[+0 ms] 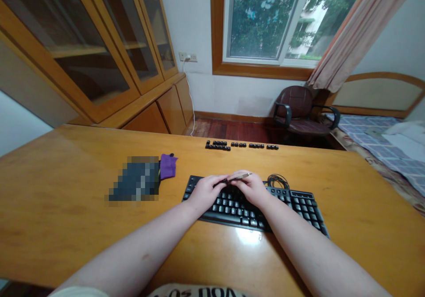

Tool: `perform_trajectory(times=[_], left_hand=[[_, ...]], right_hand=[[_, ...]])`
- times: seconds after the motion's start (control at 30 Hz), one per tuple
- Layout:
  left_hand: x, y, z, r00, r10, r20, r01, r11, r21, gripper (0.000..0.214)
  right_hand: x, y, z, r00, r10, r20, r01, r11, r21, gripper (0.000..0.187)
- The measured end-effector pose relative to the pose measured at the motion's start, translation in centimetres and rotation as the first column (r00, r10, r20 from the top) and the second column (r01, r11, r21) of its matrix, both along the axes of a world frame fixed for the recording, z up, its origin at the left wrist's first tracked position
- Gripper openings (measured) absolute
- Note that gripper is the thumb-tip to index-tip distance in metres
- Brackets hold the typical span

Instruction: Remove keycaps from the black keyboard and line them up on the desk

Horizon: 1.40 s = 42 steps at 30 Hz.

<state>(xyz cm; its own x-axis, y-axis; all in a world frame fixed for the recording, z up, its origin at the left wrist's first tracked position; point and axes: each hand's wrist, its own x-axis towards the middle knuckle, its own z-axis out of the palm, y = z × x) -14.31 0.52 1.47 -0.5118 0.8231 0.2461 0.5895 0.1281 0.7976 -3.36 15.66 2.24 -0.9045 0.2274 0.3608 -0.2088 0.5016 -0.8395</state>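
Note:
A black keyboard [229, 209] lies slightly askew on the wooden desk. Above its upper rows, my left hand [205, 194] and my right hand [254, 190] meet with their fingers close together. A slim, pen-like tool with a silvery end [245, 176] sticks out from my right hand, which is closed around it. My left fingers pinch at something dark beside the tool; whether it is the tool's other end or a separate small part is unclear. Both wrists are over the keyboard, hiding some of its keys.
Several loose black keycaps [218, 147] stand in rows along the desk's [66, 173] far edge. A coiled black cable [278, 181] sits behind the keyboard. To the left are a purple cloth pouch [168, 166] and a blurred dark item [137, 179]. An armchair [295, 111] stands beyond the desk.

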Motion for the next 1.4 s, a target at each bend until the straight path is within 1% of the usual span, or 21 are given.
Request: perform_trajectory(times=[0.07, 0.13, 0.27, 0.37, 0.43, 0.5, 0.57, 0.6, 0.67, 0.7, 0.73, 0.8, 0.87, 0.93, 0.97, 1.03, 1.1, 1.13, 1.23, 1.4], left_hand=[[-0.2, 0.2, -0.1, 0.999, 0.004, 0.049, -0.005, 1.000, 0.020, 0.023], [-0.3, 0.3, -0.3, 0.990, 0.011, 0.143, -0.017, 0.999, 0.047, 0.021], [-0.6, 0.5, -0.7, 0.933, 0.000, 0.360, -0.035, 0.995, 0.090, 0.021], [-0.9, 0.5, -0.6, 0.906, -0.028, 0.422, -0.015, 0.995, 0.097, 0.023], [-1.0, 0.5, -0.5, 0.891, -0.056, 0.451, 0.007, 0.994, 0.108, 0.025], [-1.1, 0.5, -0.6, 0.876, -0.063, 0.478, 0.013, 0.994, 0.107, 0.026], [-1.0, 0.6, -0.6, 0.870, -0.031, 0.493, -0.014, 0.996, 0.088, 0.025], [-0.9, 0.6, -0.5, 0.872, -0.005, 0.490, -0.038, 0.996, 0.077, 0.025], [-0.8, 0.5, 0.0, 0.895, 0.046, 0.443, -0.081, 0.995, 0.062, 0.024], [-0.8, 0.4, 0.4, 0.922, 0.057, 0.384, -0.085, 0.995, 0.055, 0.024], [-1.0, 0.4, 1.0, 0.952, 0.056, 0.300, -0.073, 0.996, 0.045, 0.024], [-1.6, 0.6, 2.4, 0.998, 0.011, 0.066, -0.011, 1.000, -0.006, 0.025], [-2.7, 1.4, 3.6, 0.987, -0.036, -0.155, 0.022, 0.996, -0.092, 0.028], [-3.8, 2.8, 4.2, 0.947, -0.105, -0.305, 0.046, 0.980, -0.195, 0.024], [-4.3, 3.7, 4.2, 0.923, -0.144, -0.356, 0.055, 0.968, -0.246, 0.024], [-5.0, 5.8, 3.7, 0.884, -0.184, -0.431, 0.029, 0.939, -0.342, 0.024], [-5.2, 7.8, 2.8, 0.831, -0.226, -0.508, 0.007, 0.918, -0.396, 0.022], [-5.2, 8.7, 2.3, 0.807, -0.253, -0.534, 0.016, 0.913, -0.408, 0.021], [-5.5, 11.1, 1.2, 0.781, -0.275, -0.560, 0.036, 0.916, -0.399, 0.017], [-7.2, 13.4, 0.1, 0.787, -0.180, -0.590, -0.048, 0.936, -0.348, 0.020]], right_hand=[[-0.1, 0.0, -0.2, 0.997, -0.067, 0.032, 0.067, 0.998, -0.002, 0.017], [-0.1, 0.0, -0.5, 0.991, -0.105, 0.080, 0.108, 0.994, -0.029, 0.020], [0.0, 0.1, -0.7, 0.993, -0.067, 0.097, 0.079, 0.990, -0.120, 0.023], [0.0, 0.1, -0.9, 0.995, -0.047, 0.085, 0.064, 0.975, -0.212, 0.024], [-0.1, 0.1, -0.9, 0.997, -0.043, 0.071, 0.064, 0.942, -0.330, 0.025], [-0.3, 0.0, -0.9, 0.998, -0.034, 0.059, 0.057, 0.886, -0.461, 0.028], [-0.5, -0.1, -0.8, 0.999, -0.019, 0.050, 0.043, 0.834, -0.551, 0.032], [-0.5, -0.1, -0.7, 0.999, -0.020, 0.044, 0.042, 0.816, -0.576, 0.033], [-0.5, -0.1, -0.5, 0.998, -0.060, 0.026, 0.064, 0.798, -0.600, 0.034], [-0.5, -0.1, -0.4, 0.994, -0.104, 0.013, 0.091, 0.793, -0.603, 0.034], [-0.4, 0.0, -0.4, 0.987, -0.162, -0.004, 0.127, 0.787, -0.604, 0.033], [-0.4, 0.2, -0.3, 0.957, -0.287, -0.047, 0.200, 0.767, -0.610, 0.031], [-0.3, 0.5, -0.4, 0.918, -0.385, -0.091, 0.249, 0.740, -0.625, 0.028], [-0.4, 0.7, -0.5, 0.891, -0.435, -0.130, 0.261, 0.724, -0.638, 0.025], [-0.4, 0.8, -0.6, 0.883, -0.447, -0.142, 0.263, 0.722, -0.640, 0.024], [-0.4, 0.9, -0.7, 0.875, -0.459, -0.153, 0.267, 0.722, -0.639, 0.023], [-0.4, 0.9, -0.7, 0.873, -0.464, -0.153, 0.273, 0.722, -0.636, 0.023], [-0.5, 0.9, -0.7, 0.872, -0.466, -0.152, 0.275, 0.722, -0.635, 0.023], [-0.5, 0.9, -0.5, 0.867, -0.474, -0.151, 0.281, 0.717, -0.638, 0.023], [-0.5, 0.8, -0.2, 0.865, -0.482, -0.140, 0.294, 0.712, -0.637, 0.025]])
